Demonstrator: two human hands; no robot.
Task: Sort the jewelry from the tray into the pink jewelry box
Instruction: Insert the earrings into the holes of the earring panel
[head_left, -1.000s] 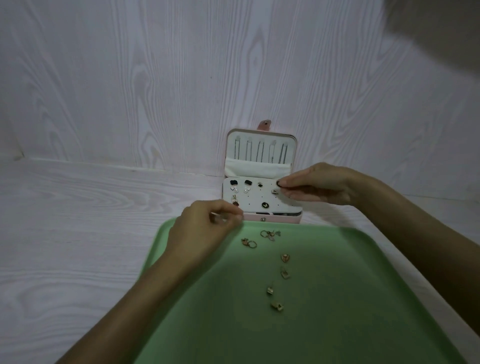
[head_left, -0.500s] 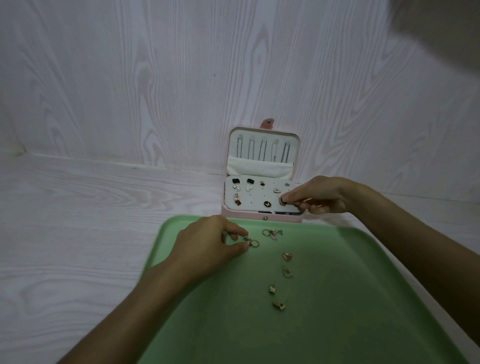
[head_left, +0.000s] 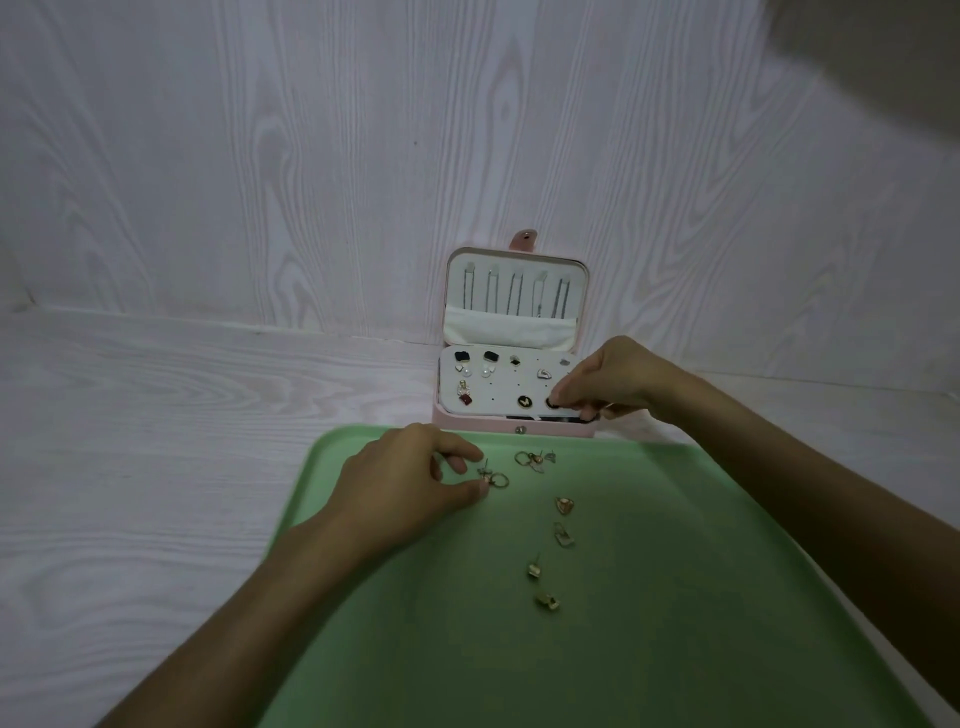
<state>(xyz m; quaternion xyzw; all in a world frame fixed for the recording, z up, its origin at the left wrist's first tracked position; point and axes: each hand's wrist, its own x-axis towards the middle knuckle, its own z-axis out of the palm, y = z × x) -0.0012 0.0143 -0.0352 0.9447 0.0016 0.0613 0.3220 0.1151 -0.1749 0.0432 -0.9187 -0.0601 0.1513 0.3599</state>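
Observation:
The pink jewelry box (head_left: 514, 428) stands open against the wall, its white earring panel (head_left: 498, 387) holding several studs. My right hand (head_left: 613, 379) pinches a round black stud (head_left: 552, 402) at the panel's lower right. On the green tray (head_left: 675, 597), my left hand (head_left: 410, 483) has thumb and forefinger closed around the left end of a small hoop earring (head_left: 496, 478). A cluster of ring earrings (head_left: 532, 460) lies just to the right. Several gold earrings (head_left: 563, 505) lie in a line running toward me.
The box lid (head_left: 517, 291) leans on the white wood-grain wall and carries several necklace hooks and a cloth pocket. A white wood-grain tabletop (head_left: 182, 441) spreads to the left of the tray. The tray's far edge touches the box front.
My left hand dropped from the box front to the hoop earring on the tray. My right hand moved from the panel's upper right to its lower right with the black stud.

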